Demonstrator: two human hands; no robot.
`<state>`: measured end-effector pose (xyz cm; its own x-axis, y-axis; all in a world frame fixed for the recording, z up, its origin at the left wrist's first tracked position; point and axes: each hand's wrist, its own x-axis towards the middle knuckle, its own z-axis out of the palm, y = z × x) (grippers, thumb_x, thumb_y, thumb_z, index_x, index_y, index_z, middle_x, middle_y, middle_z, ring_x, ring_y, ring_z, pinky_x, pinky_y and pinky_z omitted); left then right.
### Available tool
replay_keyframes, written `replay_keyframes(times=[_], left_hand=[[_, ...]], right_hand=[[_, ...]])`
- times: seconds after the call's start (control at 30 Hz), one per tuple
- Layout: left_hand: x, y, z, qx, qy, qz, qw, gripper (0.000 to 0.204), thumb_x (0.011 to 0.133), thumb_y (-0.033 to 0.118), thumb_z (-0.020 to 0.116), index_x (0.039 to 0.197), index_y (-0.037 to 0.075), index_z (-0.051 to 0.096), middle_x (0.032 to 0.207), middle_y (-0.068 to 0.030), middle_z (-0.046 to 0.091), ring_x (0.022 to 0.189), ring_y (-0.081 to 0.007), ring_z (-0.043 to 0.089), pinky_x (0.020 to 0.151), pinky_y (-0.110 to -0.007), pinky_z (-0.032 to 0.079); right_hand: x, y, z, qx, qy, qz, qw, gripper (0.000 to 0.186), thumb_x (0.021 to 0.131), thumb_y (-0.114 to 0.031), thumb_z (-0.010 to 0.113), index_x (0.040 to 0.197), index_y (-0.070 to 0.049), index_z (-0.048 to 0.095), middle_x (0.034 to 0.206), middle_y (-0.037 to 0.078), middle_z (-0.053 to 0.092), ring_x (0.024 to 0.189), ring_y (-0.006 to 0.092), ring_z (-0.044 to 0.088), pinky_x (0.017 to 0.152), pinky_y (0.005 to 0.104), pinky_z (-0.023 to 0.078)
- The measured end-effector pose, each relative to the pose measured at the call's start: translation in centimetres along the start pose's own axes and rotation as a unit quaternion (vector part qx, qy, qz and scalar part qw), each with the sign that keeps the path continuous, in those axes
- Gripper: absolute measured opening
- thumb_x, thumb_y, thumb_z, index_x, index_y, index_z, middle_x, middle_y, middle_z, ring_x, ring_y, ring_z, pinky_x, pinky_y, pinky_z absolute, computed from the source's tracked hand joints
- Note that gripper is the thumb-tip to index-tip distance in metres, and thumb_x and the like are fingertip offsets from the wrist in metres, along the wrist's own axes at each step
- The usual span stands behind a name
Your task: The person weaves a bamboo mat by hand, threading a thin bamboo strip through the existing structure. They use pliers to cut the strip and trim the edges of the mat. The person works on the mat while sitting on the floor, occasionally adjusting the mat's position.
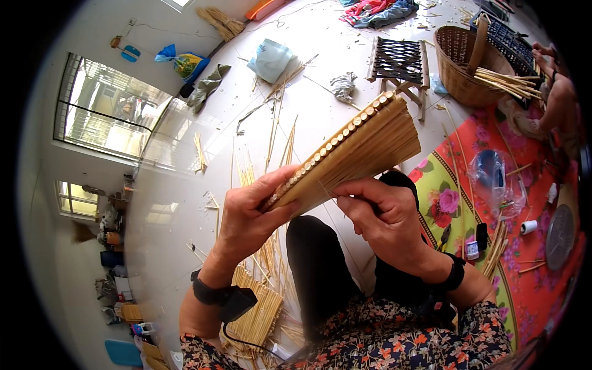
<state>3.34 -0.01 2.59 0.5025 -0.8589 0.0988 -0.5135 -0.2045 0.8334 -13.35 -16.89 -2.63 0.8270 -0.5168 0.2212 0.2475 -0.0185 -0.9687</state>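
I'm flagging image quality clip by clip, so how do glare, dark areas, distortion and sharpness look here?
Head view: black curved borders, with the window slanted near the rim and its panes partly washed out; head view: pale glare on the floor; head view: dark trousers show little detail; head view: left hand, right hand and stalk bundle look reasonably sharp.

Head-worn fisheye view, facing down and forward, left hand and right hand close by

stalk panel: ridged, straw-like | floor: glossy tile | basket: rough wicker
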Motion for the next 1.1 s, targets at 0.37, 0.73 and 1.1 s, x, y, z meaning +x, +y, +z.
replay_keyframes(times=[0.37, 0.73, 1.1], left_hand=[[-0.2, -0.1, 0.2, 0.023, 0.003, 0.023, 0.999, 0.054, 0.087, -0.006, 0.076, 0.139, 0.002, 0.064, 0.114, -0.0101, 0.075, 0.099, -0.0116, 0.070, 0.088, -0.027, 0.059], [-0.9, 1.2, 1.0, 0.097, 0.015, 0.053, 0.994, 0.052, 0.085, -0.004, 0.078, 0.136, 0.004, 0.067, 0.110, -0.0135, 0.077, 0.095, -0.0139, 0.074, 0.083, -0.028, 0.060], [-5.1, 2.1, 6.6, 0.182, 0.072, 0.188, 0.962, 0.053, 0.080, -0.007, 0.077, 0.131, 0.001, 0.066, 0.108, -0.0174, 0.076, 0.089, -0.0296, 0.077, 0.075, -0.036, 0.061]], right_hand=[[-0.1, -0.1, 0.1, -0.041, 0.005, -0.050, 0.998, 0.016, 0.099, -0.003, 0.064, 0.109, 0.002, 0.075, 0.068, -0.002, 0.064, 0.055, 0.0015, 0.054, 0.050, 0.0212, 0.042], [-1.0, -1.8, -0.3, -0.082, -0.006, -0.057, 0.995, 0.015, 0.097, -0.001, 0.063, 0.104, 0.004, 0.075, 0.070, -0.001, 0.065, 0.056, 0.0020, 0.056, 0.049, 0.0210, 0.043], [-7.8, -1.8, -2.0, 0.124, -0.012, 0.104, 0.987, 0.016, 0.101, 0.002, 0.060, 0.112, 0.004, 0.071, 0.068, 0.000, 0.062, 0.051, 0.0035, 0.053, 0.046, 0.0211, 0.041]])
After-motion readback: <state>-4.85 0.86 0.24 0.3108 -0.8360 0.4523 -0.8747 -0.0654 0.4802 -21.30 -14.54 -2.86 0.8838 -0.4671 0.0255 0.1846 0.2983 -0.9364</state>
